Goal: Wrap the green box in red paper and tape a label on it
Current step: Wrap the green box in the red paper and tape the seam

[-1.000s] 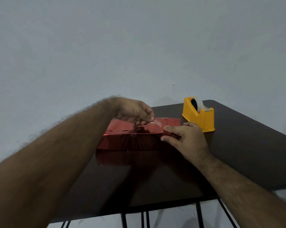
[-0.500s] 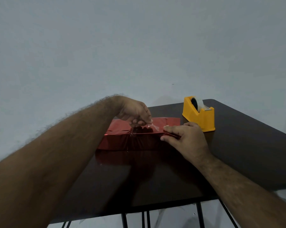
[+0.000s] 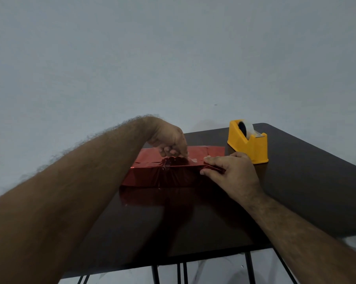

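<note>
Red foil paper (image 3: 150, 160), shiny and creased, covers the box so fully that none of its green shows. Your left hand (image 3: 168, 140) bends down over the top of the parcel, fingertips bunched and pressing a small strip of clear tape (image 3: 193, 160) onto the seam; the strip is nearly see-through and hard to make out, and the paper puckers into a dark crinkle beneath your fingers. Your right hand (image 3: 234, 173) pinches the folded paper flap at the parcel's right end, thumb on top and fingers curled along the edge, hiding that corner.

You have the parcel lying flat near the middle of a dark, glossy table (image 3: 306, 191), which mirrors the red in front of it. Just beyond your right hand stands a yellow plastic tape dispenser (image 3: 248, 144), wedge-shaped, with a clear roll in its cradle. No writing can be read anywhere. Thin black legs show under the table's near edge, cut off by the frame. A plain pale wall (image 3: 173, 58) fills the background.
</note>
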Tool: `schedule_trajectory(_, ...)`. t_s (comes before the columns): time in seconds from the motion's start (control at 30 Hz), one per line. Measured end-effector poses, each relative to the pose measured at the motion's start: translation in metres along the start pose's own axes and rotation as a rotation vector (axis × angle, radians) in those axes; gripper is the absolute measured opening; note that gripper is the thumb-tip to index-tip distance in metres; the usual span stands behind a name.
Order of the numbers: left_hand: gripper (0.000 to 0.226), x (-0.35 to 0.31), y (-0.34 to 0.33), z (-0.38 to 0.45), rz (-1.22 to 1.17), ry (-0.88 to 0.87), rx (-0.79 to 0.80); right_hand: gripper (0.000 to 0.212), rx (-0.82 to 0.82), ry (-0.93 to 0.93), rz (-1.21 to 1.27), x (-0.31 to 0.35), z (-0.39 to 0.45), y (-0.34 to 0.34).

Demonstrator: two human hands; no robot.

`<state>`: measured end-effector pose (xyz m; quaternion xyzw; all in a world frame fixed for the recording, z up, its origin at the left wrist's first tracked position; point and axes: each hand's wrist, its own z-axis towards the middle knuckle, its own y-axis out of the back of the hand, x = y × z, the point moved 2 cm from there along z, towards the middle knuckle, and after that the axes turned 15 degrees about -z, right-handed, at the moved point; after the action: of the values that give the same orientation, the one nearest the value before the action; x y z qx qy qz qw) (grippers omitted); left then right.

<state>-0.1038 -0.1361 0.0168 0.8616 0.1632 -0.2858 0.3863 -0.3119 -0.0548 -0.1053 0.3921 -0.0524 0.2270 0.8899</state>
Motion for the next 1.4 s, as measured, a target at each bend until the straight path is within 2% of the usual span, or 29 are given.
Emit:
schedule_trajectory(0.27,0.029,-0.005,-0.002,0.005,0.108,0.085,-0.033,0.052,0.005,-0.002,-0.015,0.001,0.001,0.0)
schedule_trajectory(0.63,0.043,-0.014,-0.009,0.012,0.186,0.298,-0.085,0.051,0.02,0.002,-0.024,-0.001,0.0,-0.003)
schedule_trajectory(0.97,0.038,-0.022,-0.013,0.008,0.289,0.443,-0.127,0.054,0.031,0.017,-0.036,-0.003,0.0,-0.005)
schedule_trajectory(1.1,0.045,-0.024,-0.01,0.001,0.371,0.477,-0.183,0.052,0.018,0.017,-0.047,-0.003,0.0,-0.005)
schedule_trajectory(1.27,0.047,-0.012,0.004,-0.015,0.411,0.436,-0.25,0.057,0.026,0.03,-0.043,-0.006,0.001,-0.01)
schedule_trajectory(1.33,0.044,-0.009,0.009,-0.019,0.426,0.334,-0.337,0.057,0.023,0.037,-0.041,-0.007,0.001,-0.011)
schedule_trajectory(1.4,0.043,-0.01,0.007,-0.02,0.36,0.159,-0.424,0.058,0.022,0.039,-0.036,-0.007,0.001,-0.011)
